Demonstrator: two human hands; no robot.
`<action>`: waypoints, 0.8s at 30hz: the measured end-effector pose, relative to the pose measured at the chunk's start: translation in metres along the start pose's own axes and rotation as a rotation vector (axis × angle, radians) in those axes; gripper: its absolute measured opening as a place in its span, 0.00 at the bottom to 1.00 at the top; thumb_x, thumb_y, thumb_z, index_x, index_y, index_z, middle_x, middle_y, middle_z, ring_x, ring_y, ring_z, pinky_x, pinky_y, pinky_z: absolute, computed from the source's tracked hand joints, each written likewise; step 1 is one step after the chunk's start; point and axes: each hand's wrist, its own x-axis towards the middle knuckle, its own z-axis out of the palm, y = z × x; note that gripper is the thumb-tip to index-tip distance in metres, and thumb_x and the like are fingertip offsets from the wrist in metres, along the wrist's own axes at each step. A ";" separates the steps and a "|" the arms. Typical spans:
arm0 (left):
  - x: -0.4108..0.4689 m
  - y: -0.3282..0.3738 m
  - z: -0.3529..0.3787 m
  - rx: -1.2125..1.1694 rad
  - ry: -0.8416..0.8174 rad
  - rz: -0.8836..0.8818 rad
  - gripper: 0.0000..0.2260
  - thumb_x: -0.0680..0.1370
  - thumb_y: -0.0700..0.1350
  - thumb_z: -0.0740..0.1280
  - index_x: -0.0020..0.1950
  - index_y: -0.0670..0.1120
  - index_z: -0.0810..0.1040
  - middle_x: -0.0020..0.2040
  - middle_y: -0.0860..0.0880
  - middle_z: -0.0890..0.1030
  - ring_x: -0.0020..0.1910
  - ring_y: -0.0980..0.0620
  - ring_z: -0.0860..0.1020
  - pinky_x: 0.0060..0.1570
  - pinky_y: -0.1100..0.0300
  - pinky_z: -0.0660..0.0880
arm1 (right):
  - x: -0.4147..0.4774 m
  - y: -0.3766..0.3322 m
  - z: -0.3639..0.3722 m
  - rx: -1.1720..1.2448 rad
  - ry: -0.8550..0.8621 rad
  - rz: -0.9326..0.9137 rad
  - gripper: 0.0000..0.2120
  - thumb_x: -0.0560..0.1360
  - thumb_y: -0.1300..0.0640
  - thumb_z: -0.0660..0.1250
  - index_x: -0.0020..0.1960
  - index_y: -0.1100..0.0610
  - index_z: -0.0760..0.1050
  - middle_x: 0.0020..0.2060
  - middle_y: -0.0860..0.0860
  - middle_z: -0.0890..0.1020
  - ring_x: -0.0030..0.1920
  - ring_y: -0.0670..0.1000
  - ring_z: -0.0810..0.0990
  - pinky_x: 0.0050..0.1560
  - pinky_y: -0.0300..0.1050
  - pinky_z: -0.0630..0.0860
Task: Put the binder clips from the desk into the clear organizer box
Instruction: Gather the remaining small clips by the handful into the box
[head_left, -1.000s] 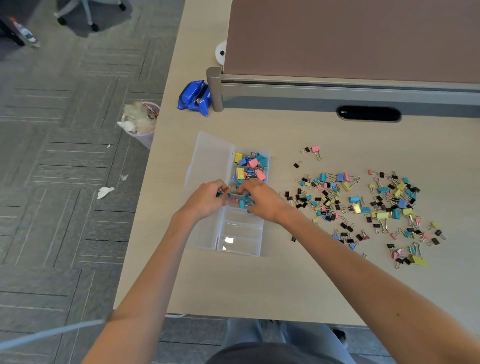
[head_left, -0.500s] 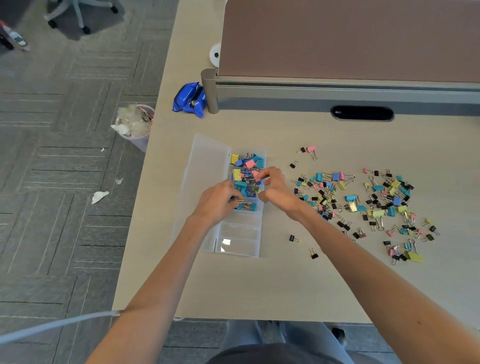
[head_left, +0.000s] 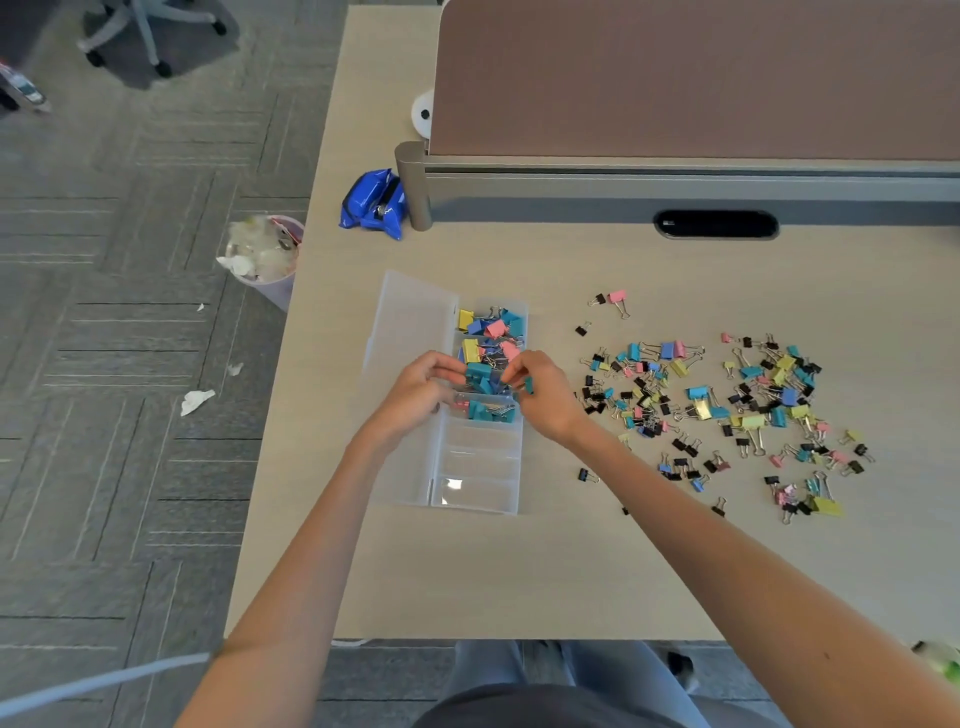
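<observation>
Binder clips (head_left: 697, 393): small folded-metal bodies w/ wire loop handles; black, teal, yellow, pink, blue. Most lie scattered on desk (head_left: 519, 571) R of organizer box (head_left: 475, 506); rest fill box's three far cells. Box: translucent plastic, rectangular, divided crosswise, lid lying open to its L. Your L hand (head_left: 415, 395) & R hand (head_left: 550, 405) sit over box's mid cells. R fingers curled, pinching teal clip (head_left: 529, 385) at box's R wall. L fingers curled at the heap; grasp can't tell. Band of pale laminate separates box from scatter; lid reaches near desk's L edge.
</observation>
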 end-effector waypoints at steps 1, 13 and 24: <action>-0.001 0.001 -0.003 -0.076 -0.017 -0.034 0.17 0.72 0.26 0.60 0.54 0.43 0.75 0.52 0.45 0.79 0.42 0.55 0.74 0.36 0.64 0.70 | 0.000 0.000 0.004 0.000 -0.001 -0.035 0.16 0.71 0.77 0.60 0.47 0.57 0.72 0.50 0.55 0.76 0.49 0.49 0.75 0.50 0.37 0.76; -0.011 -0.001 -0.012 -0.477 -0.047 0.014 0.17 0.76 0.23 0.54 0.54 0.42 0.71 0.56 0.43 0.80 0.54 0.51 0.81 0.49 0.62 0.76 | -0.011 0.008 0.012 -0.146 0.001 -0.175 0.09 0.73 0.67 0.66 0.50 0.56 0.79 0.48 0.49 0.81 0.50 0.47 0.78 0.51 0.41 0.76; -0.007 -0.001 0.010 -0.494 -0.057 0.099 0.16 0.79 0.26 0.53 0.61 0.39 0.68 0.62 0.41 0.78 0.61 0.49 0.78 0.52 0.58 0.77 | -0.016 -0.018 0.010 0.549 -0.112 0.224 0.05 0.75 0.70 0.65 0.50 0.66 0.77 0.33 0.56 0.80 0.28 0.45 0.79 0.35 0.36 0.78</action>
